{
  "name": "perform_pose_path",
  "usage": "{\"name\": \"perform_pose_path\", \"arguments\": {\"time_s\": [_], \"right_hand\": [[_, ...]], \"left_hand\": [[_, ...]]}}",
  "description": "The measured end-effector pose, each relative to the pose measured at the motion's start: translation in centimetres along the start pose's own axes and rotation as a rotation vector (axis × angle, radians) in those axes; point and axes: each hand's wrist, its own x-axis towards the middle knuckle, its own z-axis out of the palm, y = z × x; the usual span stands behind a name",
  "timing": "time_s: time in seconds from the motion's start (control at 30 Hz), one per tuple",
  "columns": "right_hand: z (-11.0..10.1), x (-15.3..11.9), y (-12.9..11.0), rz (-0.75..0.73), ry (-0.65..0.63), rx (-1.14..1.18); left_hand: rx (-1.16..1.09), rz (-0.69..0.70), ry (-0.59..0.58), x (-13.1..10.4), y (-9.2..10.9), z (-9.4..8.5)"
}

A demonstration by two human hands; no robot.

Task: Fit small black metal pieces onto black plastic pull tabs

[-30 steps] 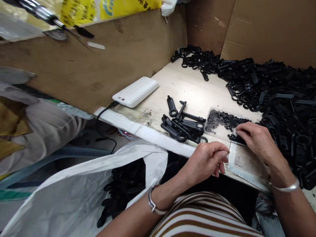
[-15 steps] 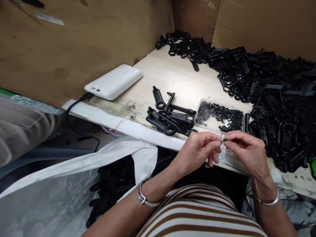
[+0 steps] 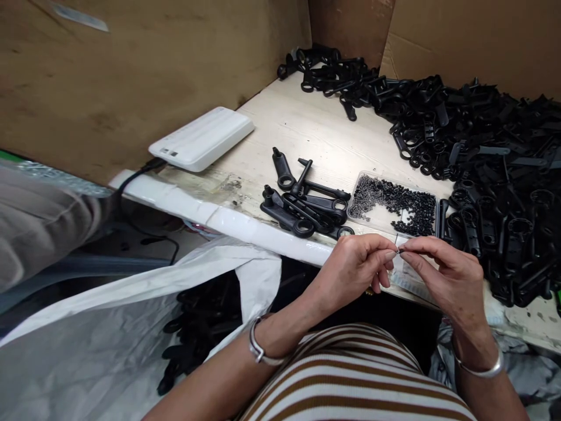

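Note:
My left hand (image 3: 362, 263) and my right hand (image 3: 449, 278) meet at the table's front edge, thumb and forefinger pinched on each. A tiny black piece (image 3: 400, 251) shows at the fingertips of the right hand. Whatever the left pinch holds is too small to make out. Just beyond the fingers lies a clear, shallow plastic box (image 3: 370, 220), with small silvery coil-like bits (image 3: 363, 202) on its left side and many tiny black pieces (image 3: 418, 213) on its right. Several black plastic handles with ring ends (image 3: 302, 210) lie left of the box.
A large heap of black plastic parts (image 3: 495, 169) covers the right and back of the table. A white power bank (image 3: 201, 140) with a black cable (image 3: 131, 184) sits at the left. Cardboard walls (image 3: 175, 64) rise behind. Below hangs a white bag (image 3: 109, 339) with black parts inside.
My right hand has turned slightly and its palm has shifted a little right, while both pinches stay close together. The camera view has shifted slightly.

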Motion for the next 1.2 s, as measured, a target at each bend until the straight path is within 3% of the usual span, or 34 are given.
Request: {"name": "perform_pose_path", "arguments": {"time_s": [0.8, 1.2], "right_hand": [[0.5, -1.4, 0.2, -0.131, 0.013, -0.101], [0.9, -1.5, 0.5, 0.111, 0.078, 0.164]], "left_hand": [[-0.042, -0.019, 0.018, -0.1, -0.6, 0.4], [-0.219, -0.076, -0.002, 0.0, -0.8, 0.8]]}}
